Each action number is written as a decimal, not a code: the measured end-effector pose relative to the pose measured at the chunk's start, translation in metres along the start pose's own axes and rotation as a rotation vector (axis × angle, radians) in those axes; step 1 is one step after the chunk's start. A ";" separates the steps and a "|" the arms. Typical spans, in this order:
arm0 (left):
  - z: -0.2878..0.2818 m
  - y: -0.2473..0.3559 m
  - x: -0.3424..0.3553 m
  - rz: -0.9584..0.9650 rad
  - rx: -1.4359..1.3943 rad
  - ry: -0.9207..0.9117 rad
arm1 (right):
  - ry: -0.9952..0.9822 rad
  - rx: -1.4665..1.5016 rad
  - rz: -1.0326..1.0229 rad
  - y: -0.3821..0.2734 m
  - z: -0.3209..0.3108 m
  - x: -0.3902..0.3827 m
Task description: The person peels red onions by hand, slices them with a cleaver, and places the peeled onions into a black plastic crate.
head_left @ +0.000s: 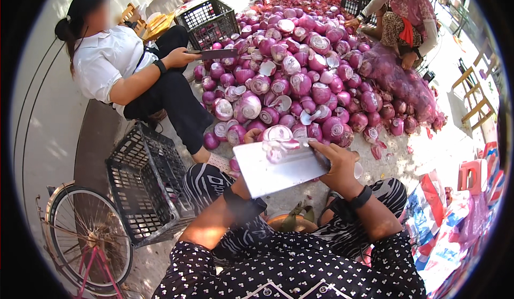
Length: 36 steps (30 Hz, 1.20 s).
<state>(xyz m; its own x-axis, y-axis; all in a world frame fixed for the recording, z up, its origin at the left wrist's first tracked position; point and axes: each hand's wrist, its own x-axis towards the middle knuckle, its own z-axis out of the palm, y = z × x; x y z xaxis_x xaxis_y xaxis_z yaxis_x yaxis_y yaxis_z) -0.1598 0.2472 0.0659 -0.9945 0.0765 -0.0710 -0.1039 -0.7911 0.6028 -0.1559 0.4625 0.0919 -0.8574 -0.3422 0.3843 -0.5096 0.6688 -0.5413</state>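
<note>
My right hand (339,166) is closed round the handle end of a wide, pale-bladed cleaver (273,171), its blade held level above my knees. Most of my left hand (242,186) is hidden behind the blade; its fingertips curl up past the far edge. They grip a red onion (278,133) with a pale, layered face, which shows just over the blade. A strip of purple skin lies at the blade's far edge. Beyond my hands rises a big pile of red onions (300,84), many with pale cut or peeled faces.
At left, a person in a white shirt (101,63) holds a long blade. Another person (409,20) crouches at the far right beside a mesh sack of onions (399,79). Black crates (142,186) stand near a bicycle wheel (88,240). A red stool (472,176) stands right.
</note>
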 end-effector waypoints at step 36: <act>0.005 -0.007 -0.010 0.224 0.942 0.148 | 0.082 -0.089 -0.121 -0.001 0.018 0.001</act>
<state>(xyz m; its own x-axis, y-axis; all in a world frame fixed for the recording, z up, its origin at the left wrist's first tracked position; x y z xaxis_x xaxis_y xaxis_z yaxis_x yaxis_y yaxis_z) -0.1491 0.2555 0.0663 -0.9875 -0.1446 0.0620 0.0576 0.0349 0.9977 -0.1579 0.4496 0.0792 -0.7795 -0.3713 0.5044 -0.5974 0.6830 -0.4204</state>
